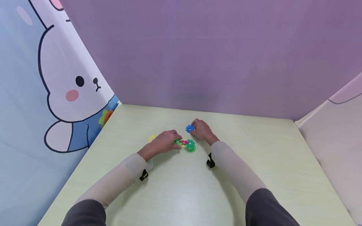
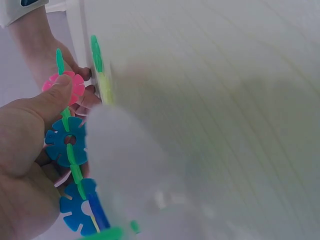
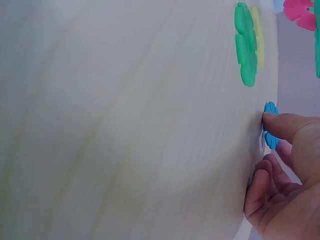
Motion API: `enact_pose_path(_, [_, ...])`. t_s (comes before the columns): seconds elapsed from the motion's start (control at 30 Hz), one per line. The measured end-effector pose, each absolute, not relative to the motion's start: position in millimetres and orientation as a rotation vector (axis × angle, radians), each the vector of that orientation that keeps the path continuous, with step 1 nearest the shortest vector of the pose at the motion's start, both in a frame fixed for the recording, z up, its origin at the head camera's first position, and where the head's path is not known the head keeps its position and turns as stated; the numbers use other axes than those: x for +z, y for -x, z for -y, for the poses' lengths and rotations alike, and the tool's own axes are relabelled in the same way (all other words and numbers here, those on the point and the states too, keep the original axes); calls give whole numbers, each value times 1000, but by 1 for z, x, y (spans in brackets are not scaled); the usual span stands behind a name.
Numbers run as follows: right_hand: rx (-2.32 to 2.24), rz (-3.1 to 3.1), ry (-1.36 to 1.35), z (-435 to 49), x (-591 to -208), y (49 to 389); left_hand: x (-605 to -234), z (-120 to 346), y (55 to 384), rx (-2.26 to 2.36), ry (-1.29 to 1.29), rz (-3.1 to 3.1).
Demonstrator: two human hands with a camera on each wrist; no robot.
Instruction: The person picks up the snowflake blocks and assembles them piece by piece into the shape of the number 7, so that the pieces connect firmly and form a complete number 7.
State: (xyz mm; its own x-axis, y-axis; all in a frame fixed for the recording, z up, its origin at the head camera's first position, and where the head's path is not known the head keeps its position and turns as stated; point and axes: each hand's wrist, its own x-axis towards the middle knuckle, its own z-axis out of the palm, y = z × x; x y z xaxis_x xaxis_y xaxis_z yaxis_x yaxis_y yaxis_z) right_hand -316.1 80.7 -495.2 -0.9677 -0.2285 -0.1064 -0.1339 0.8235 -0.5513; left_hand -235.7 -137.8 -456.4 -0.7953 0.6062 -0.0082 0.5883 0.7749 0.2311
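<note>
My left hand (image 1: 165, 142) grips a chain of interlocking plastic snowflake discs. In the left wrist view, its thumb presses on a pink disc (image 2: 78, 90), with a blue disc (image 2: 61, 151) and green discs slotted in edge to edge below. A blurred, whitish translucent shape (image 2: 125, 160) covers part of the chain close to that camera. Farther back, my right hand (image 1: 202, 129) pinches a single blue snowflake disc (image 1: 189, 128) between thumb and finger, low at the tabletop. A green disc (image 3: 245, 45) lies nearby, overlapping a yellow disc (image 3: 259, 37) in the right wrist view.
The pale wooden table (image 1: 181, 191) runs back to a purple cloth wall (image 1: 198, 62). By the left forearm, a yellow disc (image 1: 152, 137) and a translucent disc (image 1: 150, 164) show partly. A rabbit-print cloth (image 1: 68, 69) hangs on the left.
</note>
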Motion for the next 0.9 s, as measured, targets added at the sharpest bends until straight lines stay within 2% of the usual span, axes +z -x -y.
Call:
enact_pose_path(0.23, [-932, -2822, 276, -85, -493, 311, -456, 138, 236, 340, -977, -2878])
enact_pose_path(0.9, [-972, -2877, 466, -97, -489, 300, -452, 139, 234, 341, -951, -2874])
